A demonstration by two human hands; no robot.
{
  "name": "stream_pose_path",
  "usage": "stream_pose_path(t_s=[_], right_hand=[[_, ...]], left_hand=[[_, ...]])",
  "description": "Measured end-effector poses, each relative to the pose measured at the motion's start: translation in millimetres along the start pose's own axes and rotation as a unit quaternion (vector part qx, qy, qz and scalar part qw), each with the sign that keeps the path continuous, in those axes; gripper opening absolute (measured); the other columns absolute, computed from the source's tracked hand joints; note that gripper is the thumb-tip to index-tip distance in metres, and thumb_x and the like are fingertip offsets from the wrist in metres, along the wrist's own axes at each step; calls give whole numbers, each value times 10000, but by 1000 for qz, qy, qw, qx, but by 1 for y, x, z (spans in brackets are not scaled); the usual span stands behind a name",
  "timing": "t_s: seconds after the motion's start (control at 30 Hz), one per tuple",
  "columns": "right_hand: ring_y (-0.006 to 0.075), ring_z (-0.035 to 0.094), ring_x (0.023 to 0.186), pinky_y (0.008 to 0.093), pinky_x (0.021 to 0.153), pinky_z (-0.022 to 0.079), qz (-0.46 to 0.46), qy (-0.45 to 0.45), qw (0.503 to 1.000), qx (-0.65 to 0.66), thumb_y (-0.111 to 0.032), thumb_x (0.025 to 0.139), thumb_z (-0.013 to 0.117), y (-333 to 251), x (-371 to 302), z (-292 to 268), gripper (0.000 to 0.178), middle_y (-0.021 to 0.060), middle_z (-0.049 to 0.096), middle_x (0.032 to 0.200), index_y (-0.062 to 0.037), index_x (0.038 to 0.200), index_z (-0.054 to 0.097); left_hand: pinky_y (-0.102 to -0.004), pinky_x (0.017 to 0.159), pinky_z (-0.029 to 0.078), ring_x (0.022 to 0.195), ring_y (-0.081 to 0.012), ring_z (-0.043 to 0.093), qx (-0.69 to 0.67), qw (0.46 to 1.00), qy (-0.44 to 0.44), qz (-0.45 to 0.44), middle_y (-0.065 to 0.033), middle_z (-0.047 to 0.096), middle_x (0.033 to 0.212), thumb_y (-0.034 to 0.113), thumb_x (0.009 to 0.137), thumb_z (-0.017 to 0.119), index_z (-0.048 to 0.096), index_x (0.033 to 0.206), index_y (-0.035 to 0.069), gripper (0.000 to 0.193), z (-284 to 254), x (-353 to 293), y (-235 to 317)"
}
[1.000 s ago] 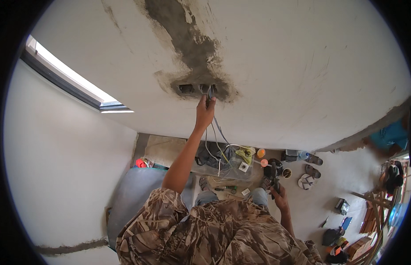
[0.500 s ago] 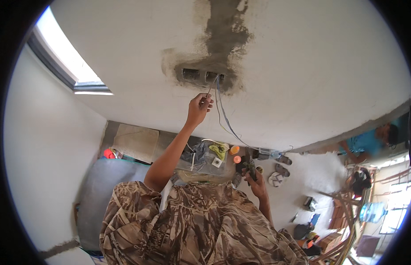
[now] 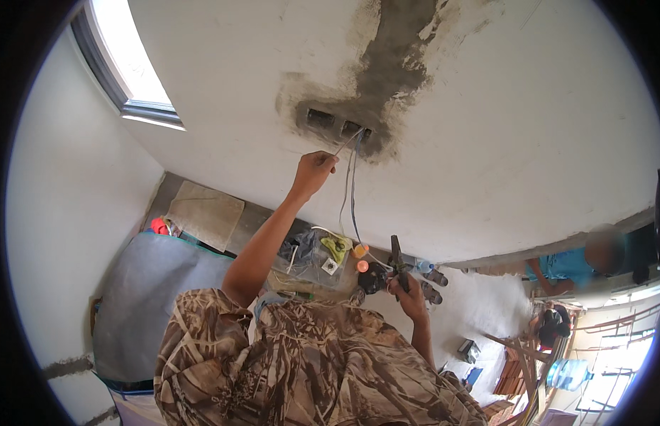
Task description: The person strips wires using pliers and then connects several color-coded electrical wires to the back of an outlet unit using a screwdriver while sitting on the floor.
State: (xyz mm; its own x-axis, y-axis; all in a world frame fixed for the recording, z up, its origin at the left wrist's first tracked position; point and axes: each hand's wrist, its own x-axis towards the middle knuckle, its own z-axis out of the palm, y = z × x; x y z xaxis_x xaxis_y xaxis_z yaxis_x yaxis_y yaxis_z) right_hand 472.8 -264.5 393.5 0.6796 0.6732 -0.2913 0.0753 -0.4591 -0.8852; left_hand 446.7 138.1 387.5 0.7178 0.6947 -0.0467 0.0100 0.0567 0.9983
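Note:
My left hand (image 3: 315, 172) is closed in front of the wall, with a thin wire (image 3: 345, 143) pinched in its fingers. The wire runs taut from the right one of two recessed wall boxes (image 3: 353, 130). Other wires, grey and blue (image 3: 353, 188), hang loose from the same box, to the right of this hand. Lower right, my right hand (image 3: 411, 296) is wrapped round a dark hand tool that looks like pliers (image 3: 397, 259), its long end pointing up. The left wall box (image 3: 320, 118) is a dark opening with nothing seen coming out.
Damp grey plaster (image 3: 392, 64) surrounds the boxes. Below lie a green cloth (image 3: 335, 248), a white square plate (image 3: 330, 266) and an orange round item (image 3: 362, 266). A grey covered surface (image 3: 159, 291) stands left. Another person in blue (image 3: 568, 271) is at far right.
My view has shifted, so the wall boxes appear further right. My left hand has drawn the wire out to the left of the box, its back now turned more to view. The loose wires swing.

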Motion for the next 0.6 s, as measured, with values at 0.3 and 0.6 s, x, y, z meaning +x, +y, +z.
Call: stream_pose_path(t_s=[0.3, 0.6], right_hand=[[135, 506, 736, 308, 675, 432, -84, -46, 985, -144, -197, 943, 625, -48, 75, -13, 195, 49, 551, 777, -10, 964, 575], [145, 421, 676, 315, 621, 383, -152, -127, 953, -228, -291, 965, 602, -127, 154, -1, 275, 28, 469, 711, -26, 908, 556]], left_hand=[[-291, 539, 433, 552, -107, 560, 106, 993, 52, 8, -66, 669, 642, 255, 873, 648, 711, 826, -30, 296, -1, -12, -5], [-317, 568, 453, 551, -178, 573, 143, 979, 102, 105, -112, 644, 642, 202, 897, 624, 707, 913, -29, 246, -6, -24, -20]])
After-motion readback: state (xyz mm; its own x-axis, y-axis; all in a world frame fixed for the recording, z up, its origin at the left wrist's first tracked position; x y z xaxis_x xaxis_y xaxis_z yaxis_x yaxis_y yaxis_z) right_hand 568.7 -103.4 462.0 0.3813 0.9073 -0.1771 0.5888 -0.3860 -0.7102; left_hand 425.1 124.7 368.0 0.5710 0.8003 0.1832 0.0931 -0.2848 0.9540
